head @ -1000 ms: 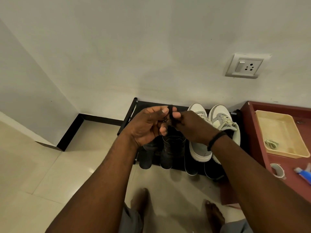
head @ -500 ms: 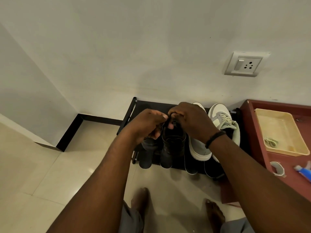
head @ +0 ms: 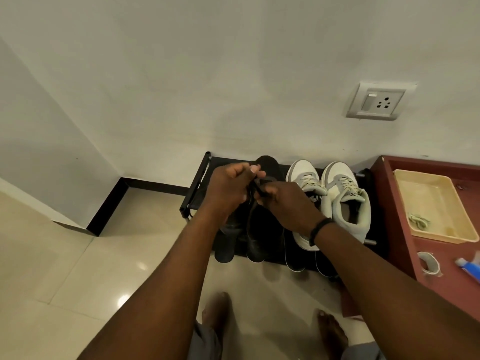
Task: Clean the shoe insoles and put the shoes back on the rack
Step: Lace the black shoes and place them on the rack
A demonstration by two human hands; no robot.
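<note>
Against a white wall at frame centre, left hand (head: 228,188) and right hand (head: 283,203) grip a black shoe (head: 259,224) over the black metal rack (head: 197,185); 2 grey-white sneakers (head: 335,201) already shelved.

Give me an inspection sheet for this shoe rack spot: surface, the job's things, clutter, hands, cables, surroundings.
Surface: glossy cream floor tiles; black shoe rack stands against the wall.
Job's things: black shoe on the rack under the hands, its insole sticking up at the toe end; white and grey sneakers side by side on the rack to its right.
Clutter: red table carries a beige tray, a tape roll and a blue and white tube.
Hands: left hand and right hand both have a grip on the black shoe's top.
Cables: nothing seen.
Surroundings: white wall, socket plate, black skirting, bare feet below.
</note>
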